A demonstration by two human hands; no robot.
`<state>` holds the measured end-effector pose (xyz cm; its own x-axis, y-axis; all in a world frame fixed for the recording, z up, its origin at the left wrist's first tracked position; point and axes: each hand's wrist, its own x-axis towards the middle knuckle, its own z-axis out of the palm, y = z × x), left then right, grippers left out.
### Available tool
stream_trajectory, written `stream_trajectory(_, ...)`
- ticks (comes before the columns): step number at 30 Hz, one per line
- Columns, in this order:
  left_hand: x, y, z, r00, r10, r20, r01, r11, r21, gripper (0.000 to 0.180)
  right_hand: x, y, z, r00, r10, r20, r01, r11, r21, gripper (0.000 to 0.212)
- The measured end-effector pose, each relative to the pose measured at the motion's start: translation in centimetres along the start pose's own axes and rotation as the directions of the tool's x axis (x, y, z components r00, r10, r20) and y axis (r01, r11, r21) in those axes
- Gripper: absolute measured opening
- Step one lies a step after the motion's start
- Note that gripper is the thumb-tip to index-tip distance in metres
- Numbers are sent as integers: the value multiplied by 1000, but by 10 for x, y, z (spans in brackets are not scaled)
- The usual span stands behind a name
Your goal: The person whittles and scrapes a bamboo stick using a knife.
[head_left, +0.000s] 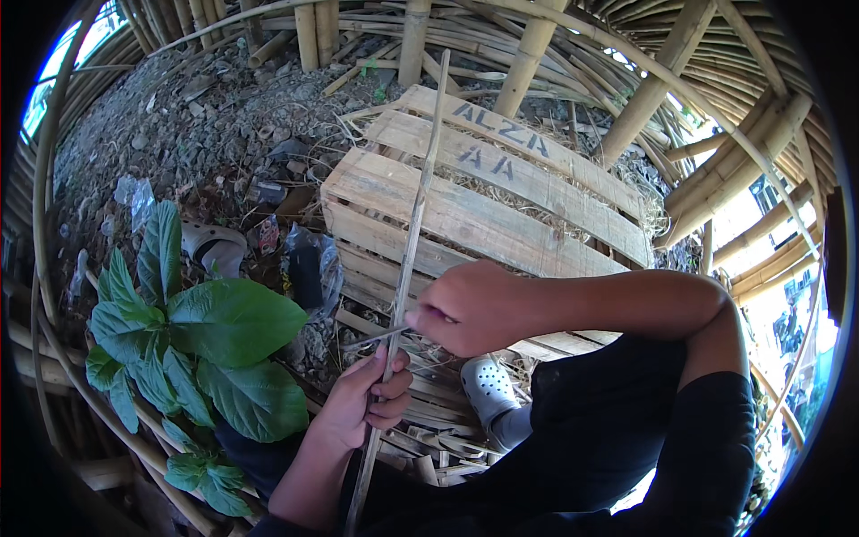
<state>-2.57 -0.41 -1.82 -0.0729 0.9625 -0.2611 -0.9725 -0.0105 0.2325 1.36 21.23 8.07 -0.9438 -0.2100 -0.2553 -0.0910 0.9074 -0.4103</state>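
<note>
A long, thin bamboo strip runs nearly upright through the middle of the view, from my lap up over the wooden crate. My left hand is closed around it low down, thumb along its side. Just above that grip, my right fist holds a knife. Its narrow grey blade crosses the strip close to my left thumb, pointing left. The knife's handle is hidden inside the fist.
A slatted wooden crate with straw lies ahead. A leafy green plant stands at left, beside a loose clog and plastic litter. Bamboo posts form a fence around. My clog-clad foot is below the crate.
</note>
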Motion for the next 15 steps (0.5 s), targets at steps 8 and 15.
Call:
stream_trajectory(8, -17, -2, 16, 996, -94, 3, 92, 960, -264, 25, 14, 23, -10, 991, -69, -112, 20, 921, -388, 37)
stream_trajectory(15, -20, -8, 27, 991, -116, -73, 97, 969, -227, 24, 3, -14, -7, 993, -42, 115, 85, 911, -404, 41)
